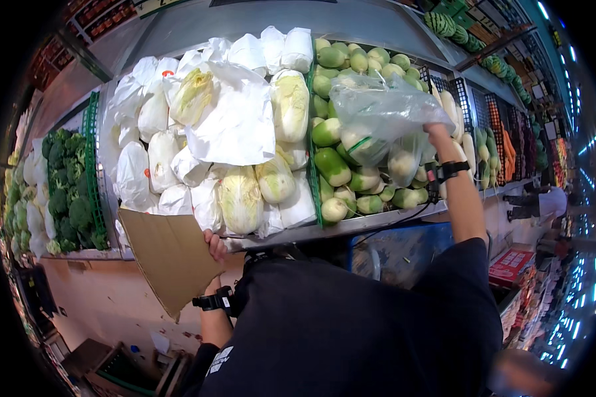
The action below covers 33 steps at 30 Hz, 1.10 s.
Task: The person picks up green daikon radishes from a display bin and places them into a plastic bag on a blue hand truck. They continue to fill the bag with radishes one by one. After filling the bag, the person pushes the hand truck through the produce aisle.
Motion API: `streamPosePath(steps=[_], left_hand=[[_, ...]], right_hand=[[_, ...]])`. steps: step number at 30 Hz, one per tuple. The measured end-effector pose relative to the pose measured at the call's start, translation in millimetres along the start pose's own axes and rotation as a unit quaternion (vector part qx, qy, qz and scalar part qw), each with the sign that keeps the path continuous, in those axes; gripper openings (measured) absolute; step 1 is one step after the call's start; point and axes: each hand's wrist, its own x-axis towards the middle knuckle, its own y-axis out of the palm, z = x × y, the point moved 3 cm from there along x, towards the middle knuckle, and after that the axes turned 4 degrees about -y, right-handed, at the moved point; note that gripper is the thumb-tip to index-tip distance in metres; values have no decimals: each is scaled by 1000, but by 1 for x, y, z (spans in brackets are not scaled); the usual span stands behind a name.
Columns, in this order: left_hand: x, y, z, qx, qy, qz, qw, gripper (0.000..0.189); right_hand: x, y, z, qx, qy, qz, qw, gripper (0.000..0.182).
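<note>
My left hand [215, 246] grips the edge of a torn piece of brown cardboard [171, 258] at the front of the produce stand. Reaching over the green radishes [333, 166], my right hand [437, 133] grasps a crumpled clear plastic bag [377, 101]. The bag drapes across several radishes; what it contains, if anything, I cannot tell. Left of them lie napa cabbages [241, 198], many wrapped in white paper. A loose white paper sheet [236, 119] spreads over the middle of the cabbages, touching an unwrapped one [192, 97].
A green plastic divider [310, 134] separates cabbages from radishes. Broccoli [72, 183] fills the bay at left. White radishes [449, 109] and carrots [508, 146] lie farther right. Below the stand's metal edge [278, 239] is a blue cart [402, 248]. A person [541, 203] stands in the aisle at right.
</note>
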Motion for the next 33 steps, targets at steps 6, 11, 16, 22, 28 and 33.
streamPosePath(steps=[6,11,16,22,28,33], left_hand=[[10,-12,15,-41,8,25,999,26],[17,-6,13,-48,25,64,997,24],[2,-20,14,-53,40,52,996,25],[3,-19,1,-31,-8,62,998,25],[27,4,-11,-1,-27,42,999,24],[29,0,-7,-27,-37,42,998,25]], right_hand=[[84,-50,163,34,-18,109,993,32],[60,-28,169,-305,-246,76,917,74],[-208,49,38,-290,-264,-68,917,28],[-235,83,-74,412,388,12,824,62],[-190,108,-80,585,425,31,690,38],[-169,111,-62,595,449,-73,663,35]])
